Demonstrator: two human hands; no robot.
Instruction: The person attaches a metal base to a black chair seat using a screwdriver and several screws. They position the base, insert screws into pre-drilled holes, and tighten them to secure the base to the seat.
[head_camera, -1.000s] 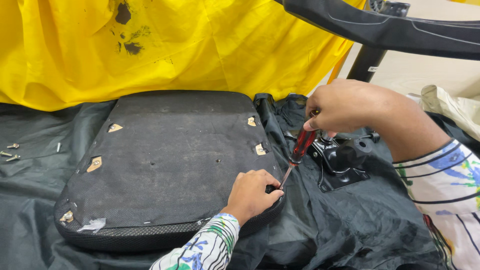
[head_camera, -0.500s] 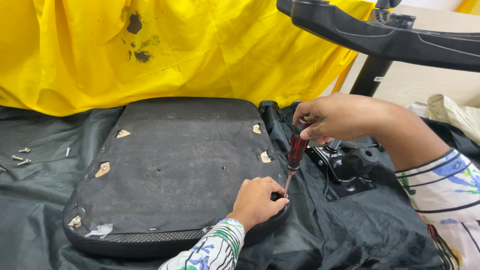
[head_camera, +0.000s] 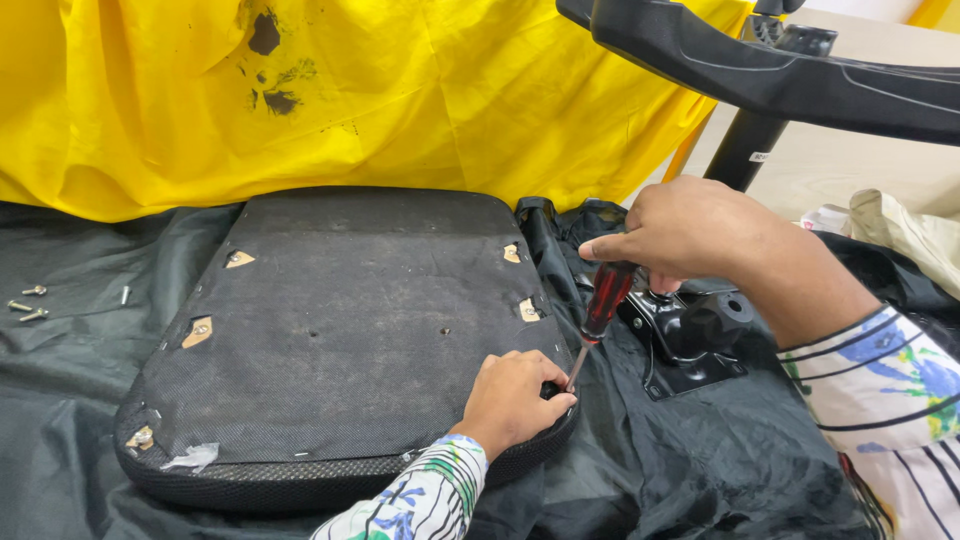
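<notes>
Where the red-handled screwdriver (head_camera: 600, 310) slants down to the near right corner of the upturned black seat pad (head_camera: 340, 330), its tip meets the pad beside the left hand (head_camera: 512, 400), which is curled closed against that corner. The right hand (head_camera: 680, 232) grips the screwdriver handle from above. Black sheeting (head_camera: 720, 450) lies underneath; a black metal bracket (head_camera: 690, 330) sits just right, loose screws (head_camera: 28, 305) far left, yellow cloth (head_camera: 420, 90) behind.

The head view looks steeply down, close over the black seat base (head_camera: 340, 330) and dark cloth (head_camera: 760, 470).
</notes>
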